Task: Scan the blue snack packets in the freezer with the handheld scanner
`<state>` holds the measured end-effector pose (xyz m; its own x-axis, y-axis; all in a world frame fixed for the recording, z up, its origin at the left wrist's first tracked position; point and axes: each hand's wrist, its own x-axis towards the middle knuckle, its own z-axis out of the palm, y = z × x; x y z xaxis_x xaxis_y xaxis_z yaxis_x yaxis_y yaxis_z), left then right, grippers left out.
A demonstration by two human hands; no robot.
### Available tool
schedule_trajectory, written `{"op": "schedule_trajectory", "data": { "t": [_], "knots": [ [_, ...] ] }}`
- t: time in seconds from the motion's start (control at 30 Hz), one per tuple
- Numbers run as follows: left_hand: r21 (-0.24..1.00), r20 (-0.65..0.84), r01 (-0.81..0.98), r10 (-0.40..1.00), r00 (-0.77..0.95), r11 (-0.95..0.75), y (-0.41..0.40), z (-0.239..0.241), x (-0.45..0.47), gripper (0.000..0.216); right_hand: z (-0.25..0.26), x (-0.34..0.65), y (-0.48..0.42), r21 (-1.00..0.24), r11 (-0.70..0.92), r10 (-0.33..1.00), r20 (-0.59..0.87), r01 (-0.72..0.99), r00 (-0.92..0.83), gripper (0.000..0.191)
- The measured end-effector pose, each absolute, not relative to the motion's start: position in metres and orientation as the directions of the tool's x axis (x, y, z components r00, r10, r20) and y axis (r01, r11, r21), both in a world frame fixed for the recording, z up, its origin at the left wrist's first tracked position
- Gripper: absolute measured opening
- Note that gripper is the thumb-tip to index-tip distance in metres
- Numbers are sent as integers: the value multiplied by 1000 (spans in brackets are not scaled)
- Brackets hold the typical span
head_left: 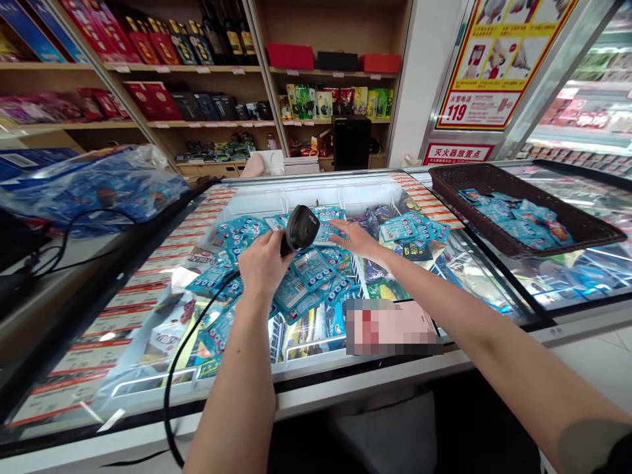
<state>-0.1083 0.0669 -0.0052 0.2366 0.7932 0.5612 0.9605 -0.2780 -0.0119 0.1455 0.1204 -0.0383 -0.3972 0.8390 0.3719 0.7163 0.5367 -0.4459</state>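
My left hand [261,266] is closed round the handle of a black barcode scanner [301,227], its head held above a heap of blue packets [313,270]. A black cable [170,388] runs down from the scanner past my left forearm. Stretched out beyond the scanner, my right hand [355,238] has its fingers extended at a blue packet [323,232] at the far side of the heap. Whether the fingertips press on that packet I cannot tell. A smaller group of blue packets [407,228] lies just right of my right hand.
The packets lie on a glass-topped chest freezer [474,270]. A brown basket [523,247] with blue packets stands on the right, a plastic-wrapped bundle [133,187] on the left. A flat pinkish, partly pixelated object [409,322] lies at the front edge. Stocked shelves [187,125] stand behind.
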Motion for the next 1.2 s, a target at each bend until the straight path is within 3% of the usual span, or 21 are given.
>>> {"op": "schedule_trajectory", "data": {
  "t": [0.1,0.3,0.43,0.57,0.67,0.73,0.8,0.87,0.93,1.2],
  "knots": [
    [-6,552,958,798,242,-287,66,-5,-108,39,-41,142,121,-374,527,841,355,763,-408,44],
    [1,548,954,799,249,-298,66,-5,-108,36,-43,148,115,-377,408,896,341,831,-285,35],
    [7,529,949,806,264,-315,65,-5,-106,35,-41,156,112,-373,339,928,282,864,-242,47],
    [-31,503,941,808,306,-337,64,-4,-103,36,-40,177,110,-461,209,966,237,863,-107,61],
    [-56,478,924,803,357,-378,62,-3,-98,37,-43,202,103,-642,172,977,209,747,-45,40],
    [-63,465,913,798,385,-404,61,-4,-94,37,-46,219,96,-847,94,992,127,524,28,37],
    [-63,458,897,786,415,-437,61,-6,-88,36,-49,233,88,-951,57,993,85,304,78,38],
    [-70,451,876,768,454,-477,62,-8,-83,36,-51,241,84,-989,59,994,70,138,79,40],
    [-90,433,854,752,497,-512,62,-11,-78,37,-51,244,82,-994,77,993,83,75,81,42],
    [-134,357,812,736,575,-569,61,-12,-69,40,-45,242,87,-986,97,966,126,137,226,33]
  ]
}}
